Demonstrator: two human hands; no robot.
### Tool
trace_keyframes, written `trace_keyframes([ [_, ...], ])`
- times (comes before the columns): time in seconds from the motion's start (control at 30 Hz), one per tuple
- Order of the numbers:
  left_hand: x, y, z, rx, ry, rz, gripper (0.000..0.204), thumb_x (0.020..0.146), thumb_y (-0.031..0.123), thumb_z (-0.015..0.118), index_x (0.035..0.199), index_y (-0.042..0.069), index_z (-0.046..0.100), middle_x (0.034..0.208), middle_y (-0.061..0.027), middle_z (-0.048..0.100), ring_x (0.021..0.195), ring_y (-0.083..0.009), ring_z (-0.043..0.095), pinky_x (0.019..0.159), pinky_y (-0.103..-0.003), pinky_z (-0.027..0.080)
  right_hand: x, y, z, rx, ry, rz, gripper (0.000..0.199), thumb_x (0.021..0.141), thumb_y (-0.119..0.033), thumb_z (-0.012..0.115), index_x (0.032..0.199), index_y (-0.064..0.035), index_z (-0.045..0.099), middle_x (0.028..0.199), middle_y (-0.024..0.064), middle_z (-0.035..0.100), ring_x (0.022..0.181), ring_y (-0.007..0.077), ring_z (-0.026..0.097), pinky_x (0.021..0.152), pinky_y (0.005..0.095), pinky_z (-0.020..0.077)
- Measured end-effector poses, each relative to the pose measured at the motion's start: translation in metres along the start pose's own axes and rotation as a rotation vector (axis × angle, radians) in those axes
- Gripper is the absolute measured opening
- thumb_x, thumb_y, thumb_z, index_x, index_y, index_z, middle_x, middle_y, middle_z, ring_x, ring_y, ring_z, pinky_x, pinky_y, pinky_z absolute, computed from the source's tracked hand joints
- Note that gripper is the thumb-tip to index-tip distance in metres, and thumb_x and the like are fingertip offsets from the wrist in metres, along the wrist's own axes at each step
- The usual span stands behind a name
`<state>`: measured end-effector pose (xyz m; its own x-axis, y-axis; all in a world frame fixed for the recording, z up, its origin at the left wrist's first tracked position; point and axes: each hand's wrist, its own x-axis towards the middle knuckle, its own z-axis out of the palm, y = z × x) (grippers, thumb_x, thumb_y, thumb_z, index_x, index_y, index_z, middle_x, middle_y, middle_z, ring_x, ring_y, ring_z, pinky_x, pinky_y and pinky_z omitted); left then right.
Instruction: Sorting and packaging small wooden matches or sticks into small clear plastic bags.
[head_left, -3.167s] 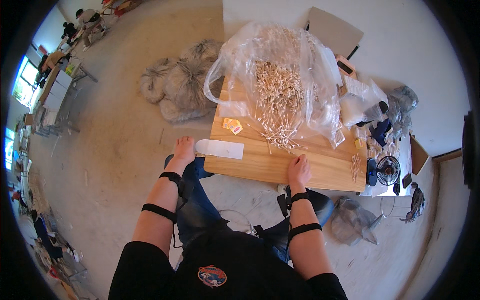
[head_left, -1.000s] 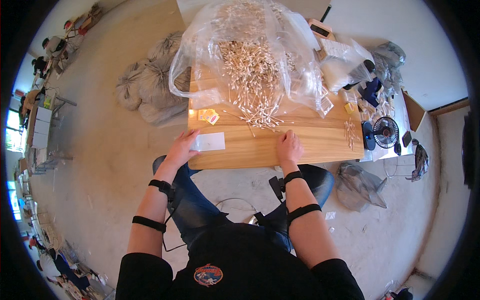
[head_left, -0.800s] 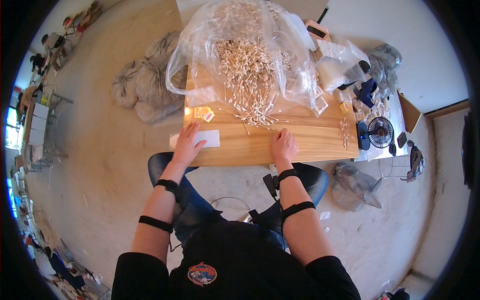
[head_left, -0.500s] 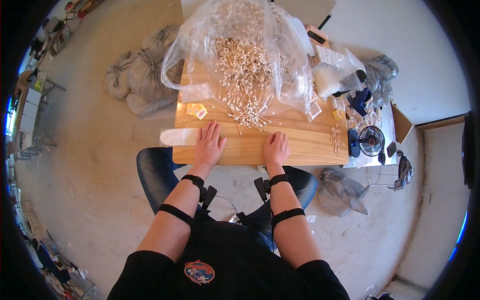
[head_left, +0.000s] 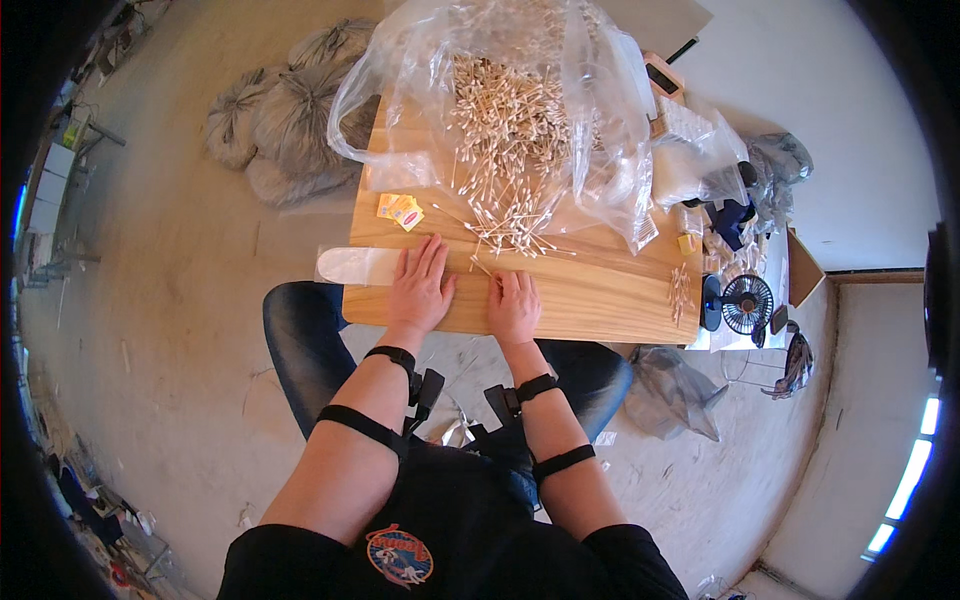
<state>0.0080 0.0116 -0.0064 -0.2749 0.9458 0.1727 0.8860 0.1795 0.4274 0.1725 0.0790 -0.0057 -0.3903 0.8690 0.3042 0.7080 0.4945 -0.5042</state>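
The left hand (head_left: 420,288) lies flat, fingers extended, on the white packet (head_left: 358,266), which overhangs the left edge of the tabletop (head_left: 600,300). The right hand (head_left: 514,303), fingers curled, sits just below the cotton swabs (head_left: 508,222); any grip on one cannot be confirmed.

Left hand (head_left: 418,290) flat over white pouch (head_left: 360,266), right hand (head_left: 514,308) perhaps pinching a swab (head_left: 481,266)

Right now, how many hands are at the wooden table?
2: the left hand lies over the white strip's right end; the right hand is beside it, near loose cotton swabs.
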Motion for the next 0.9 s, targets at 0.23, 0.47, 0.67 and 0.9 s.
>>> trace_keyframes([
  [0.23, 0.002, -0.003, 0.003, -0.013, -0.015, -0.009, 0.052, 0.09, 0.026, 0.062, 0.136, 0.006, 0.048, 0.149, -0.0078, 0.042, 0.14, -0.025, 0.036, 0.116, -0.048, 0.024, 0.005, -0.003, 0.003, 0.081, -0.087, 0.037, 0.01, 0.084, -0.012, 0.065, 0.094, -0.0088, 0.065, 0.087, 0.0122, 0.06, 0.081, 0.0342, 0.059, 0.069, 0.0441, 0.0483],
  [0.47, 0.0, -0.002, 0.004, -0.016, 0.01, 0.005, 0.05, 0.09, 0.025, 0.061, 0.135, 0.006, 0.049, 0.149, -0.0082, 0.042, 0.14, -0.0252, 0.036, 0.116, -0.048, 0.024, 0.01, 0.005, -0.001, 0.196, -0.089, 0.162, 0.02, 0.085, -0.012, 0.066, 0.104, -0.0079, 0.066, 0.098, 0.0121, 0.063, 0.09, 0.035, 0.062, 0.075, 0.0436, 0.0508],
  [0.67, -0.001, -0.005, 0.003, -0.002, -0.006, 0.0, 0.049, 0.091, 0.024, 0.061, 0.135, 0.006, 0.049, 0.15, -0.0082, 0.041, 0.14, -0.0251, 0.036, 0.116, -0.048, 0.023, 0.001, -0.012, 0.001, 0.078, -0.02, -0.05, 0.021, 0.083, -0.013, 0.067, 0.103, -0.0091, 0.066, 0.099, 0.0115, 0.062, 0.089, 0.0337, 0.061, 0.075, 0.0436, 0.0509],
  [0.9, 0.0, -0.004, 0.004, -0.017, -0.005, 0.004, 0.051, 0.092, 0.027, 0.059, 0.137, 0.006, 0.047, 0.15, -0.0082, 0.04, 0.141, -0.0254, 0.035, 0.116, -0.048, 0.023, -0.007, -0.015, 0.006, 0.119, -0.086, -0.019, 0.009, 0.083, -0.012, 0.066, 0.092, -0.0097, 0.066, 0.093, 0.0103, 0.061, 0.087, 0.0315, 0.061, 0.072, 0.0423, 0.0507],
])
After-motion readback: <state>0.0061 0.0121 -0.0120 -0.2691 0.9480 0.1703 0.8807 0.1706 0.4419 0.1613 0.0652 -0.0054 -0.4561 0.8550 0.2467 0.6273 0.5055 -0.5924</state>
